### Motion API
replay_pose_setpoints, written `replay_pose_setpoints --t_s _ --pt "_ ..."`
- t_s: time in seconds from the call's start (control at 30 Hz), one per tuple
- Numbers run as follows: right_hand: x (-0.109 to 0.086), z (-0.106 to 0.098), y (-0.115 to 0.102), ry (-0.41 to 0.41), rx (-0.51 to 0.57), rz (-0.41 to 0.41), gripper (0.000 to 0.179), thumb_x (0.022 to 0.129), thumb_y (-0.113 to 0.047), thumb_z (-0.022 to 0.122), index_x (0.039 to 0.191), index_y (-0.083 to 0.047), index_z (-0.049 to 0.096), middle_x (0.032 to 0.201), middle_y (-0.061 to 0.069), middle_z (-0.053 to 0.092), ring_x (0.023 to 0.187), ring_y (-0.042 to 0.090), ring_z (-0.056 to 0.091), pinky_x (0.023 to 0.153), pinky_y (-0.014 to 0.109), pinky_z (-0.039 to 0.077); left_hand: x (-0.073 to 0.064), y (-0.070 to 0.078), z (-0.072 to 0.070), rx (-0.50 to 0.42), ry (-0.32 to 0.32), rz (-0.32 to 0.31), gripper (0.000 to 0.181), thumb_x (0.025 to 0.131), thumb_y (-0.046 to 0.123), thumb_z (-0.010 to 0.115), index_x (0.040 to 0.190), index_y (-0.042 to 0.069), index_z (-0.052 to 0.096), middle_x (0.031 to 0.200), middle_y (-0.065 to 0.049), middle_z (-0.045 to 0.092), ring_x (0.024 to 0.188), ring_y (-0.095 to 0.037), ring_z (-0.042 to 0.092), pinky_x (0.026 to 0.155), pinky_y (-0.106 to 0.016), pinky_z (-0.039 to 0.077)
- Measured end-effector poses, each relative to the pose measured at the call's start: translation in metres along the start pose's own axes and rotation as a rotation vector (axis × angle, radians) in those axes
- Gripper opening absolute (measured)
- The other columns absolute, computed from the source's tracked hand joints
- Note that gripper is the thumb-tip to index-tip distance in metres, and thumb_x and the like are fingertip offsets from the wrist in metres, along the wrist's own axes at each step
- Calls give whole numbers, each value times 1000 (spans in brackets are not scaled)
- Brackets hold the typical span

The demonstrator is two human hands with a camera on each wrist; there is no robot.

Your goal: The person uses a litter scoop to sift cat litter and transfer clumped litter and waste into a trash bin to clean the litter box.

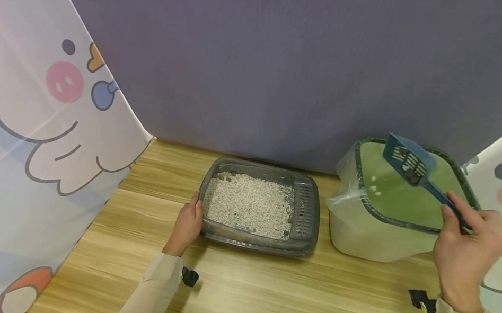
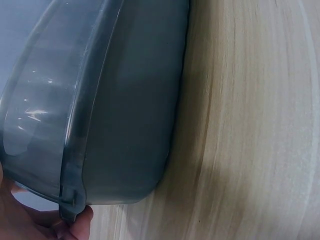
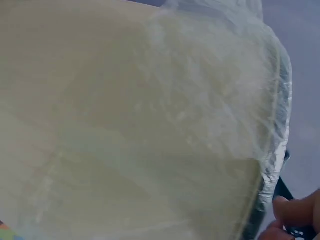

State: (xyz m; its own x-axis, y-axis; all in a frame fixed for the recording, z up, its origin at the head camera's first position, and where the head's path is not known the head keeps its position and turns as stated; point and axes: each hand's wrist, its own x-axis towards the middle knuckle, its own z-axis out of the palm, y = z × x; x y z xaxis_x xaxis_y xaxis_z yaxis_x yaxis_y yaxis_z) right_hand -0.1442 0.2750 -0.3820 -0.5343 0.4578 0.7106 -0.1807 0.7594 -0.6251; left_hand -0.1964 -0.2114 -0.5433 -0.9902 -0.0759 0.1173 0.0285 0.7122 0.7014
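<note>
A grey litter box sits on the table, filled with pale litter; a few dark clumps lie at its back left. My left hand grips the box's left rim, and in the left wrist view its fingers pinch the corner of the rim. With my right hand I hold a blue litter scoop by its handle, its slotted head tilted over the bin. Dark clumps are in the scoop. Pale bits show against the bin's green inside.
A clear plastic liner hangs over the bin's dark rim. Behind the table stands a grey-purple wall, with cartoon-printed sheets on both sides. Black pieces are on the wood near each wrist.
</note>
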Motion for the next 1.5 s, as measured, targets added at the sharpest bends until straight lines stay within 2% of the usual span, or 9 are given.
replay_pose_setpoints --t_s 0.23,0.47,0.63,0.77,0.9,1.03,1.23,1.33,1.5 --pt "-2 4 -1 74 46 -8 18 91 -8 62 105 -10 74 81 -23 34 77 -9 38 64 9 32 -1 -1 1 4 0 6 49 105 26 26 145 -3 30 116 -35 53 108 -49 50 90 -59 38" --pt "0 4 -22 199 133 -45 17 93 -3 58 93 -1 75 85 -21 35 72 -7 35 69 14 27 0 -2 2 8 -1 7 50 106 27 26 145 -3 30 116 -35 53 109 -49 50 91 -58 38" --pt "3 6 -12 285 269 -86 29 93 4 49 81 4 75 86 -15 36 64 0 27 71 19 22 -2 -2 1 2 0 6 50 106 27 26 145 -4 29 117 -35 52 110 -49 49 91 -58 37" --pt "1 5 -4 312 364 -79 28 94 5 51 78 7 74 86 -8 39 65 2 27 69 19 23 -3 -3 1 0 -2 4 50 106 27 26 145 -4 29 116 -35 53 109 -49 49 91 -59 37" --pt "-3 4 0 325 341 -76 26 95 1 52 83 5 74 88 -8 42 62 0 27 68 17 24 -3 -3 0 -6 -8 4 50 106 27 26 146 -3 29 115 -34 53 109 -48 49 91 -58 38" --pt "-7 4 -2 232 302 -68 16 92 -6 62 97 2 74 86 -15 44 61 -2 31 63 11 25 -2 -3 0 -3 2 12 49 106 26 27 145 -3 30 114 -34 54 107 -48 51 89 -58 39" --pt "-24 10 -23 19 449 -55 26 88 -7 67 109 9 67 79 -9 57 56 -2 41 50 7 30 0 -5 1 3 -1 28 49 106 25 27 145 -4 29 114 -35 54 107 -49 51 90 -58 38" --pt "-37 15 -37 -121 440 -112 27 92 -6 62 113 9 65 72 -7 56 51 -2 39 48 11 29 1 -4 2 3 -3 27 49 106 25 27 145 -5 29 115 -35 53 108 -49 50 91 -59 38" --pt "-61 33 -57 -417 418 -223 28 95 -9 57 120 3 63 67 -2 50 48 0 33 44 16 27 1 -2 1 -1 -4 13 49 106 25 27 145 -4 30 117 -36 52 110 -49 49 92 -59 37"
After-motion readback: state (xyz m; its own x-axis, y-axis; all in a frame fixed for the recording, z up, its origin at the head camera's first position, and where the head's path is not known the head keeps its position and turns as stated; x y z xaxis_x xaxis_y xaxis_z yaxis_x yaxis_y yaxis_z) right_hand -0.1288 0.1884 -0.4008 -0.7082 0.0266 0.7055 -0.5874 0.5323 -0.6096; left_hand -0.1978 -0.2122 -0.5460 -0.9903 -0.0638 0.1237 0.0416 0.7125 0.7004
